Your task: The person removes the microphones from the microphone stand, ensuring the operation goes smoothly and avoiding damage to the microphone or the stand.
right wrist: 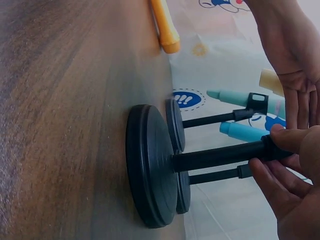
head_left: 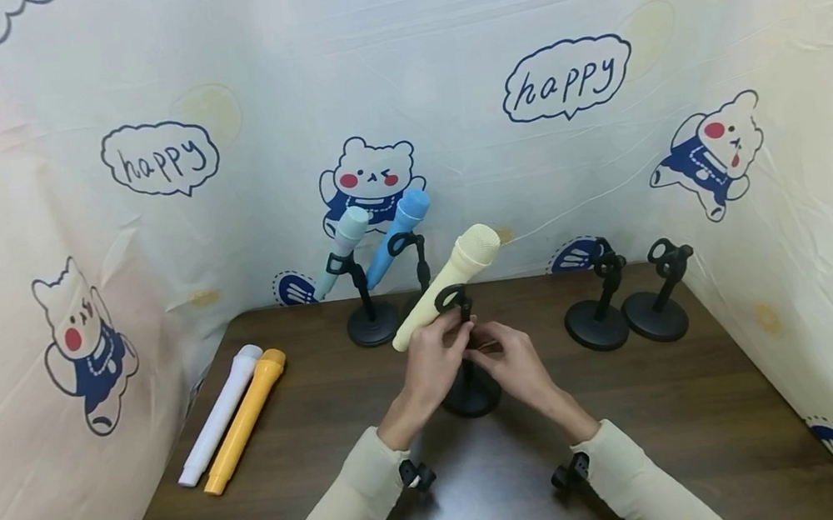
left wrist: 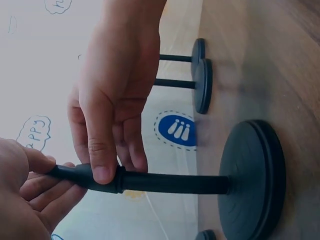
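Note:
A pale yellow microphone point(head_left: 449, 282) leans at a slant in the clip of a black desk microphone stand point(head_left: 472, 393). My left hand point(head_left: 430, 363) grips the upper part of that stand, just below the clip. Slightly lower, my right hand point(head_left: 512, 359) pinches the collar on the pole between thumb and fingers, clearest in the right wrist view. The round base point(left wrist: 252, 180) stands flat on the table. In the left wrist view the clip and microphone lie out of frame.
Behind stand two more stands, holding a mint microphone point(head_left: 343, 246) and a blue microphone point(head_left: 399, 232). A white microphone point(head_left: 221, 417) and an orange microphone point(head_left: 246, 423) lie at the left of the wooden table point(head_left: 318, 487). Two stands without microphones point(head_left: 596, 326) are at the back right.

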### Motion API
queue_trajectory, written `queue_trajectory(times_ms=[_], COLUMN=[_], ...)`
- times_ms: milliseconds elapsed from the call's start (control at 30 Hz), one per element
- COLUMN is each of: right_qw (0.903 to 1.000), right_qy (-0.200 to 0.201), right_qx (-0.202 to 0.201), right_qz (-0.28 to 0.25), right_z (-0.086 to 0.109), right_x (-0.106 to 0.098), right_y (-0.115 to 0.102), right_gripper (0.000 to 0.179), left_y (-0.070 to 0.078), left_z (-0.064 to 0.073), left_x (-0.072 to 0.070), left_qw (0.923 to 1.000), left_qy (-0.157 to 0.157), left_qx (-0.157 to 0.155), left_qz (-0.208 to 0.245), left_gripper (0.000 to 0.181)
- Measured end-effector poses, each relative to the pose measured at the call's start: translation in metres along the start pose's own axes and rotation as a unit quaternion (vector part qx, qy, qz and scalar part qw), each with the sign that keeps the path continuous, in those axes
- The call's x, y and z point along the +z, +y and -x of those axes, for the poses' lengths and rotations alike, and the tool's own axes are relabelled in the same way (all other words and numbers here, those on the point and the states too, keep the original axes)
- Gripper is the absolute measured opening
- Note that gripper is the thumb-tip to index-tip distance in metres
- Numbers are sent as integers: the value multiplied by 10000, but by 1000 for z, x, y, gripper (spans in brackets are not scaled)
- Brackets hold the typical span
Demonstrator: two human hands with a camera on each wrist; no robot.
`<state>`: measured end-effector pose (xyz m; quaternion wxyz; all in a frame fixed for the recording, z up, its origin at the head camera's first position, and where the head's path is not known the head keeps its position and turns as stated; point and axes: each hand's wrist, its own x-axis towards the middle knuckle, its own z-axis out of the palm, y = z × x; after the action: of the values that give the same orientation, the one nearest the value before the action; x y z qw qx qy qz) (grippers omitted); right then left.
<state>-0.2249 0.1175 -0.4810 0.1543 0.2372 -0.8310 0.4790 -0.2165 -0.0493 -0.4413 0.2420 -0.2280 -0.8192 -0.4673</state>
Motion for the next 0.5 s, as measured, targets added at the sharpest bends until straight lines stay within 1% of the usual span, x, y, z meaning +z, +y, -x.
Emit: queue_trajectory(times_ms=[67, 167, 200, 267, 367, 433, 500], right_qw=[10000, 10000, 9999, 9999, 9998, 9995, 9991], right_qy=[-26, -69, -79, -102, -117, -136, -182], right_qx=[-15, 46, 72, 112, 188, 275, 381], right_qz=[-8, -31, -28, -22, -26, -21, -10], right_z=[0, 0, -1, -1, -1, -2, -3], right_x=[1, 1, 1, 1, 2, 1, 1], right_y=[0, 0, 0, 1, 2, 2, 1], right_gripper=[30, 29, 28, 27, 25, 26, 26], left_y=[-1, 0, 1, 3, 6, 7, 9], left_z=[1, 1, 2, 3, 6, 7, 6], left_x=[-1, -5, -7, -10, -17, -21, -28], left_qw=[9999, 9996, 9994, 9988, 9966, 9939, 9914], left_qy=[-43, -194, -231, -205, 14, 244, 479], left_qx=[-34, -66, -46, 63, 354, 631, 848], left_qz=[-86, -198, -261, -441, -738, -873, -878], left_gripper=[18, 20, 21, 21, 19, 16, 12])
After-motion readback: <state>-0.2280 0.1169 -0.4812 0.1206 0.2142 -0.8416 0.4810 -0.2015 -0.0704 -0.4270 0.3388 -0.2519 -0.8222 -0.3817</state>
